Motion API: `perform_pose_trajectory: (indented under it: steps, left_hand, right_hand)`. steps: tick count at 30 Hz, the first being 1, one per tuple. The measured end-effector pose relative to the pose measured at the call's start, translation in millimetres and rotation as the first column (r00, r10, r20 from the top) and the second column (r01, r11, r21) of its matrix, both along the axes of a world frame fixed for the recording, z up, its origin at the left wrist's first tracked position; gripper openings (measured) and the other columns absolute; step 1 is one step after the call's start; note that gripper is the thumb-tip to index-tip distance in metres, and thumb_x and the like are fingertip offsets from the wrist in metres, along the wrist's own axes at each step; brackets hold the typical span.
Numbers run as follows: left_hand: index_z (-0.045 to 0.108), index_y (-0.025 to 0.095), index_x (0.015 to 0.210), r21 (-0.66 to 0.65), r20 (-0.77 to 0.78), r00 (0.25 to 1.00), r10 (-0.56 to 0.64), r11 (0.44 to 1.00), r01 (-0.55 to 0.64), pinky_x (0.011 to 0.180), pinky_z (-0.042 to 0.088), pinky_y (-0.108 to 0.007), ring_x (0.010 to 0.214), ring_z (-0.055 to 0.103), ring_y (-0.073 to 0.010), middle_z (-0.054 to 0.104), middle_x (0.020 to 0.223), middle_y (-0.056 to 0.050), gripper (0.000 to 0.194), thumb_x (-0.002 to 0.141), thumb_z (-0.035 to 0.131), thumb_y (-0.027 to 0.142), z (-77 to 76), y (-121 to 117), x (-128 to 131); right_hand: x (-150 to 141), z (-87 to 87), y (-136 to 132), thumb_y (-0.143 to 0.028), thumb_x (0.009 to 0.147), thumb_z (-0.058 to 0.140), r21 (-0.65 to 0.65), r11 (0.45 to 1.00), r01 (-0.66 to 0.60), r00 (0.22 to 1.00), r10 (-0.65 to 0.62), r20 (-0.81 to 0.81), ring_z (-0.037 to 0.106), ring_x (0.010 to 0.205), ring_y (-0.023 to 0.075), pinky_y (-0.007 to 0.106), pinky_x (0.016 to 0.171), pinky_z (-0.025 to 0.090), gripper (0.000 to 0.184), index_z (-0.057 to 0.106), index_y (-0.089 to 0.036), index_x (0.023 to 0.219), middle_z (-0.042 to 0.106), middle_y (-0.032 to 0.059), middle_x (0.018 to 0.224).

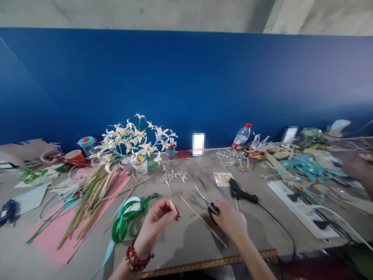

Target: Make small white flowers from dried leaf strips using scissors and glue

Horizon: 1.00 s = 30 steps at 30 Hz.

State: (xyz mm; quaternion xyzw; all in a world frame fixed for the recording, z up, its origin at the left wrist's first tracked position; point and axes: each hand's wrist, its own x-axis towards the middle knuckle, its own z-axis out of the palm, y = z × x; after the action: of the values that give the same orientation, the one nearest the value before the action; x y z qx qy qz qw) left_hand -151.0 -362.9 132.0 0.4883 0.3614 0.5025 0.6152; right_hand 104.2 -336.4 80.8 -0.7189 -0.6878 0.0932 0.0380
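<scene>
My right hand (231,221), blurred by motion, has its fingers closed at the black handles of a pair of scissors (213,209). The blades point away and to the left, low over the table; I cannot tell whether they touch it. My left hand (163,217), with red bead bracelets at the wrist, pinches a small pale petal-like piece (172,204). Between the hands a thin straw-coloured stick (201,218) lies slantwise on the table. Beside my left hand are loops of green ribbon (120,225). Small pale flowers (175,175) lie beyond the hands.
White flowers (136,138) stand in a cup, left of centre. Dried husk strips (87,206) rest on pink paper (52,241). To the right are a black glue gun (243,193), a power strip (303,212), a bottle (242,137) and blue ribbon (309,167). Another person's hand (359,171) is at the far right.
</scene>
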Motion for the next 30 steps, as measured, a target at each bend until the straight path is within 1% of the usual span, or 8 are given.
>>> perform_pose_trajectory:
  steps: [2,4,7,12,17,22,26,30]
  left_hand:
    - [0.059,0.017,0.077,-0.027,0.002,1.000,-0.001,1.000,0.001,0.070,0.043,-0.026,0.071,0.054,-0.0159,0.063,0.074,-0.004,0.021,0.082,0.069,0.034,-5.0,-1.9,-0.9]
    - [0.059,0.017,0.077,-0.051,-0.006,1.000,0.009,0.999,-0.009,0.068,0.042,-0.026,0.069,0.053,-0.0154,0.061,0.072,-0.002,0.021,0.081,0.070,0.035,-9.7,-4.2,-3.1]
    - [0.060,0.017,0.078,-0.076,-0.023,0.999,0.041,0.996,-0.043,0.067,0.041,-0.024,0.068,0.051,-0.0146,0.059,0.070,-0.001,0.023,0.081,0.071,0.036,-15.7,-8.2,-8.9]
    - [0.062,0.016,0.078,-0.145,-0.043,0.993,0.114,0.982,-0.119,0.065,0.038,-0.022,0.067,0.048,-0.0128,0.057,0.068,0.000,0.024,0.079,0.073,0.037,-23.1,-14.3,-16.9]
    - [0.061,0.015,0.075,-0.183,-0.020,0.992,0.125,0.975,-0.126,0.056,0.035,-0.020,0.059,0.045,-0.0099,0.057,0.064,0.001,0.031,0.074,0.077,0.042,-28.9,-17.1,-10.2]
    - [0.060,0.015,0.075,-0.177,-0.003,0.991,0.134,0.975,-0.133,0.053,0.034,-0.019,0.053,0.042,-0.0073,0.056,0.062,0.001,0.035,0.073,0.078,0.045,-29.8,-17.5,-6.3]
    - [0.061,0.015,0.075,-0.165,0.016,0.987,0.160,0.974,-0.155,0.056,0.038,-0.019,0.057,0.048,-0.0084,0.057,0.064,0.001,0.034,0.071,0.080,0.043,-30.1,-18.2,-8.1]
    - [0.061,0.014,0.074,-0.157,0.045,0.988,0.146,0.978,-0.138,0.059,0.040,-0.021,0.059,0.052,-0.0102,0.057,0.062,0.001,0.035,0.070,0.080,0.044,-33.9,-14.6,-5.4]
  right_hand:
    - [-3.1,2.3,3.4,-0.049,0.088,0.059,0.011,0.999,-0.030,0.997,0.029,0.074,0.071,0.078,0.0268,0.029,0.058,0.041,0.028,0.068,-0.022,0.090,0.075,0.0101,0.086]
    - [-5.3,5.5,8.5,-0.048,0.088,0.059,0.001,0.999,-0.051,0.993,0.050,0.110,0.071,0.082,0.0273,0.029,0.061,0.044,0.028,0.069,-0.022,0.092,0.075,0.0099,0.088]
    - [-6.3,9.5,17.1,-0.051,0.085,0.061,-0.027,0.999,-0.037,0.992,0.040,0.118,0.072,0.083,0.0294,0.031,0.065,0.046,0.032,0.070,-0.020,0.086,0.075,0.0115,0.086]
    - [-7.4,8.6,26.5,-0.047,0.080,0.069,-0.054,0.998,-0.041,0.993,0.046,0.111,0.070,0.088,0.0327,0.035,0.071,0.046,0.036,0.068,-0.018,0.101,0.074,0.0140,0.090]
    - [-4.9,4.6,36.1,-0.042,0.074,0.074,-0.086,0.986,-0.143,0.987,0.148,0.054,0.068,0.090,0.0340,0.035,0.069,0.045,0.027,0.070,-0.020,0.089,0.072,0.0135,0.096]
    - [6.4,4.5,49.8,-0.032,0.067,0.077,-0.150,0.944,-0.295,0.955,0.285,-0.085,0.066,0.074,0.0251,0.027,0.056,0.037,0.017,0.066,-0.020,0.071,0.070,0.0054,0.075]
    - [6.6,2.9,34.6,-0.027,0.075,0.068,-0.132,0.930,-0.343,0.934,0.322,-0.156,0.064,0.073,0.0200,0.025,0.057,0.035,0.008,0.064,-0.020,0.079,0.070,0.0026,0.076]
    - [-10.8,-12.1,2.2,-0.021,0.081,0.059,-0.079,0.931,-0.358,0.927,0.344,-0.148,0.065,0.075,0.0209,0.026,0.061,0.036,0.006,0.063,-0.022,0.084,0.070,0.0044,0.084]
